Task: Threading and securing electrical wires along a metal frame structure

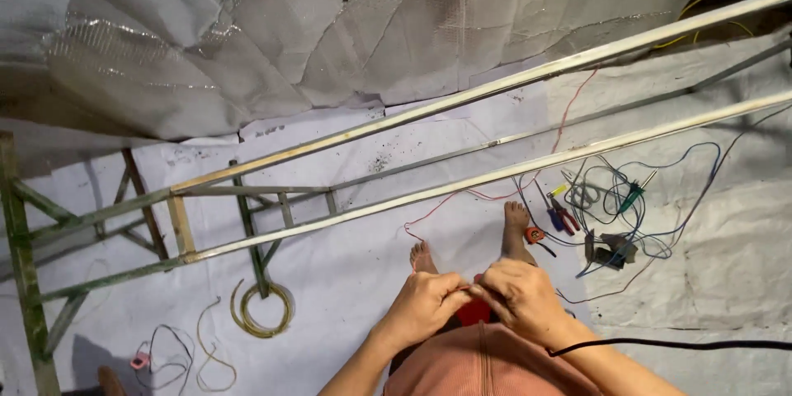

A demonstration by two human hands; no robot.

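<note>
both hands [474, 301] pinch together over bare feet [516, 223] — a long metal frame [462, 144] and tangled wires [627, 206] lie beyond.

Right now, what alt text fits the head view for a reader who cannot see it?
Two bare hands, the left hand and right hand, meet fingertip to fingertip in front of the person, pinching something too small to identify. Below lie a long metal frame, a tangle of wires, pliers and a yellow wire coil.
</note>
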